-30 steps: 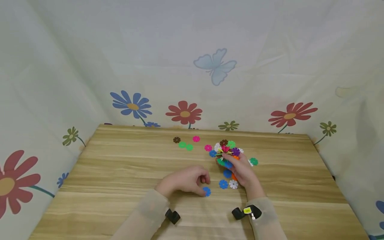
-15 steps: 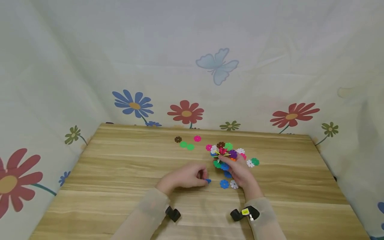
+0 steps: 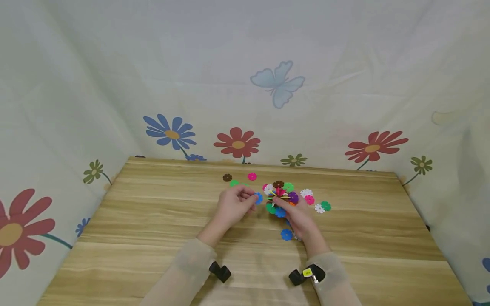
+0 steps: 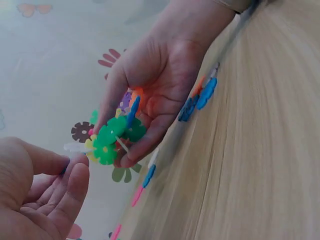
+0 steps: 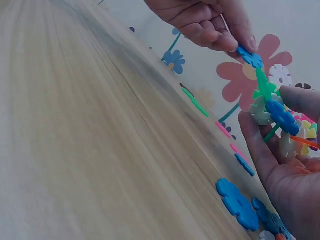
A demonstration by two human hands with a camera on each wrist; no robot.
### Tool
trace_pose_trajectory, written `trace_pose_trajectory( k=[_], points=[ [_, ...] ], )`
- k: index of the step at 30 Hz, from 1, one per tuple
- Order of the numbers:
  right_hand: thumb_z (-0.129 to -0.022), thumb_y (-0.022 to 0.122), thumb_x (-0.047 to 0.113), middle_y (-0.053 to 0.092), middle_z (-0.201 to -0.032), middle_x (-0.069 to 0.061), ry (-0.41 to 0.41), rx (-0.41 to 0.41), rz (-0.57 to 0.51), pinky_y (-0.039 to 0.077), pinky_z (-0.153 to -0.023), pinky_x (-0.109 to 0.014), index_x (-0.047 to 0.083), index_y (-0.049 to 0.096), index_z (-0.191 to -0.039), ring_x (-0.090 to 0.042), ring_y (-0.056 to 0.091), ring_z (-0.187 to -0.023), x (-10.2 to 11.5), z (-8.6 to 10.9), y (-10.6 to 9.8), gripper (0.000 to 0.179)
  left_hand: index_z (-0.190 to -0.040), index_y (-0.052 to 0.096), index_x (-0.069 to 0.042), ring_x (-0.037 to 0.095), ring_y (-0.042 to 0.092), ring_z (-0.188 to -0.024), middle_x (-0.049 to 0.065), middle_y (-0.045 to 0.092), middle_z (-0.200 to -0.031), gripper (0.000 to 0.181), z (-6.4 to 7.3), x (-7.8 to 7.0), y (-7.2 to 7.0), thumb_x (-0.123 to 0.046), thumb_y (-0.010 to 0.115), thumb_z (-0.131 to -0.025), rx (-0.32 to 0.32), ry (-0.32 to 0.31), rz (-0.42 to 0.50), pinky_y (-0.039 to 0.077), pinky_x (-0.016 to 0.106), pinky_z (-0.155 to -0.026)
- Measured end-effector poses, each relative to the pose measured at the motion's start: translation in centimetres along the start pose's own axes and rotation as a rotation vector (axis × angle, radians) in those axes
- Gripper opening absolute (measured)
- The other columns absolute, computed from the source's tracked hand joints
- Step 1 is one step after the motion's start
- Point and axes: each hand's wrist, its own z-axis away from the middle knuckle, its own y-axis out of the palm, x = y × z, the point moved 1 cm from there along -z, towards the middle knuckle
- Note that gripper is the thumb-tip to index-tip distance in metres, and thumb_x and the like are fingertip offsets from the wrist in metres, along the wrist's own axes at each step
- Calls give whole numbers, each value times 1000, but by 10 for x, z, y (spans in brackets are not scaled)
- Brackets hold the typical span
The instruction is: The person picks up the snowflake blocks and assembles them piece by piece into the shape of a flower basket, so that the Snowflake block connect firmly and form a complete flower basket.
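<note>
My left hand [image 3: 234, 206] pinches a blue snowflake disc [image 3: 259, 198] between thumb and fingertips, just left of a cluster. That cluster of interlocked snowflake discs [image 3: 280, 212] is held in my right hand [image 3: 305, 219], its pieces green, blue, purple, white, brown, red, yellow and orange. From the right wrist view, the pinched blue disc [image 5: 250, 57] stands with its lower edge at the tip of a green disc [image 5: 263, 84] on the cluster. The left wrist view shows my right palm turned toward the cluster, thumb and fingers around it; the pinched disc is mostly hidden there by my fingers.
Loose discs lie on the wooden table [image 3: 153, 221]. A blue disc [image 3: 286, 234] is nearest me; a pink disc [image 3: 309, 199], white disc [image 3: 319, 208] and green disc [image 3: 326, 206] lie right. Behind my left hand are brown [image 3: 227, 177] and pink discs [image 3: 252, 176]. Flower-printed cloth hangs behind.
My left hand has lifted the blue disc from the table and carried it forward, up to the cluster's left side. My right hand has shifted slightly left with the cluster.
</note>
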Motion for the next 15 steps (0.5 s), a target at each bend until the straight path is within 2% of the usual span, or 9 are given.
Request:
trace_pose_trajectory(
  k=[6,11,15],
  points=[
    [-99,78,1,73,-129,-6,-60,2,-58,59,-100,-29,-3,54,-147,-17,71,-115,-2,1,10,53,-104,70,4,32,80,-71,14,75,-84,11,0,-1,2,-4,76,-102,10,-8,41,67,56,-71],
    [-99,76,-1,75,-125,-4,-103,30,-67,59,-100,-30,-4,56,-144,-17,71,-114,-4,0,15,50,-101,70,3,27,78,-67,11,74,-81,9,1,1,3,-3,77,-102,11,27,-8,67,51,-68],
    [-98,78,-1,73,-130,-7,-111,18,-28,59,-103,-30,-3,57,-143,-18,69,-118,-6,-1,16,50,-97,69,2,28,77,-66,11,73,-80,9,2,1,6,-1,75,-102,22,46,-37,67,47,-65]
  ],
)
